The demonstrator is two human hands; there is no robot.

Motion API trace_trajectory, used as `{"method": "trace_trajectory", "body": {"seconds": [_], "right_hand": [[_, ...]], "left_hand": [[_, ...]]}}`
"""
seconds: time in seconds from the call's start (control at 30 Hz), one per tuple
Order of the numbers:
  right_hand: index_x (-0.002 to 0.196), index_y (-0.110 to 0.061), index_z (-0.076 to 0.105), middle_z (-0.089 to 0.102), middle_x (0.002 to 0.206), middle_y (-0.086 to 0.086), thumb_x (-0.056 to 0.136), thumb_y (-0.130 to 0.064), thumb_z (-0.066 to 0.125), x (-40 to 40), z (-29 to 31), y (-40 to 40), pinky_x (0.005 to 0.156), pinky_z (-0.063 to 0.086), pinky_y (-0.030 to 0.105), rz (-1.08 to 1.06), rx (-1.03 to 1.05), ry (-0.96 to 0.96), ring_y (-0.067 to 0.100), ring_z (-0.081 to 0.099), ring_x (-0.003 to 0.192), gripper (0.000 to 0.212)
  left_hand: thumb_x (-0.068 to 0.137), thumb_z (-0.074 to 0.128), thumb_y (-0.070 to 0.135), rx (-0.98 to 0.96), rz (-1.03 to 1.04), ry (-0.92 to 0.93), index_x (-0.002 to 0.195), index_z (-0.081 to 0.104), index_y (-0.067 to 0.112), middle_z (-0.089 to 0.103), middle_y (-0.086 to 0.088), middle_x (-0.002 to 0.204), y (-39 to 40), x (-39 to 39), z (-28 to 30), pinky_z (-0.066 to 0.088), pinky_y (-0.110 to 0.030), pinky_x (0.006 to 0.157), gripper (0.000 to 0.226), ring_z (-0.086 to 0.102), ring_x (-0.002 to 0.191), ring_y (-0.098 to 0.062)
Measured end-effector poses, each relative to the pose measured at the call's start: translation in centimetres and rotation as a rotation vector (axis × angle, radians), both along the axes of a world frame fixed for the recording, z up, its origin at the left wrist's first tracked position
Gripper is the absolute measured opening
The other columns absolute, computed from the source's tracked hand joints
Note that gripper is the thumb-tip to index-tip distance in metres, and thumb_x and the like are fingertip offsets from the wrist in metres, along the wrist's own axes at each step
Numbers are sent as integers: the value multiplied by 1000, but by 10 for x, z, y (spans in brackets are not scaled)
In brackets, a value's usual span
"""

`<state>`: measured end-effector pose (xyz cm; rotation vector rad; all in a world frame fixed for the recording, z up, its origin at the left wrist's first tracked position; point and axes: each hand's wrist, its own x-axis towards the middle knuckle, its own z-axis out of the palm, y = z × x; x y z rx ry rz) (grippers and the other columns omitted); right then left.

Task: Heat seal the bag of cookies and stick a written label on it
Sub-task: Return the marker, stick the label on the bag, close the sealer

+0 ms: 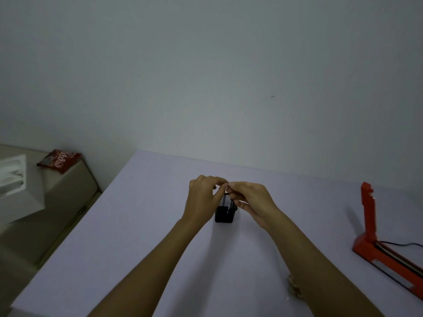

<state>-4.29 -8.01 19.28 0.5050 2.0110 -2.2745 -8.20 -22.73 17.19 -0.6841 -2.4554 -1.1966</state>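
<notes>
Two bare hands meet above a small black mesh pen holder [223, 212] standing near the middle of a pale lilac table [114, 248]. The left hand [203, 194] and the right hand [250, 197] both have their fingers curled, fingertips touching at a point just over the holder's rim, and they seem to pinch something tiny between them; what it is cannot be made out. A dark pen [230, 205] stands tilted in the holder, just beneath the right hand's fingers. At the table's right edge sits a red heat sealer [375, 245], its arm raised upright and a black cord [400, 244] trailing off to the right. Part of a bag of cookies [294, 286] peeks out from behind the right forearm near the bottom of the frame, resting on the table and mostly hidden. Off the table to the left, a red snack packet [60, 161] lies on a beige cabinet [68, 197], beside a white box [16, 179]. Plain grey wall [206, 76] fills the upper half of the view.
</notes>
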Motion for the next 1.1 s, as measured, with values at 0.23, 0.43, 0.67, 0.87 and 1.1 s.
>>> {"method": "trace_trajectory", "body": {"seconds": [0.23, 0.43, 0.67, 0.87, 1.1], "right_hand": [[98, -9, 75, 75, 96, 7, 88, -19, 66, 0, 6, -1, 80, 53, 26, 19, 27, 19, 12, 65, 82, 17], [99, -8, 74, 75, 96, 8, 89, -19, 65, 1, 8, 0, 85, 53, 29, 50, 40, 32, 13, 65, 82, 18], [101, -10, 74, 75, 97, 7, 89, -21, 66, -1, 11, 3, 82, 54, 28, 60, 45, 31, 13, 67, 84, 18], [100, -10, 75, 75, 95, 7, 89, -21, 66, -3, 10, 3, 79, 54, 25, 47, 66, 31, 12, 66, 82, 18], [92, -9, 76, 75, 87, 5, 86, -18, 67, -4, 9, 6, 78, 53, 27, 23, 110, 10, 12, 65, 77, 14]], "left_hand": [[91, 60, 28, -4, 5, 2, 95, 72, 24, 73, 12, 91, -3, -1, 5, 48, -45, 84, 13, 54, 78, -6], [88, 64, 34, -4, 4, 42, 96, 74, 24, 73, 11, 89, -7, -2, 6, 49, -46, 82, 16, 52, 76, -4], [91, 60, 29, -43, 10, 50, 97, 73, 22, 74, 8, 91, -4, -4, 8, 49, -45, 83, 16, 52, 77, -5], [93, 58, 29, -47, 17, 60, 99, 72, 21, 73, 7, 94, -1, -3, 7, 48, -45, 84, 18, 52, 78, -5], [88, 63, 38, -84, -16, 85, 98, 73, 22, 74, 8, 91, -1, -3, 8, 48, -43, 84, 22, 57, 79, -7]]}}
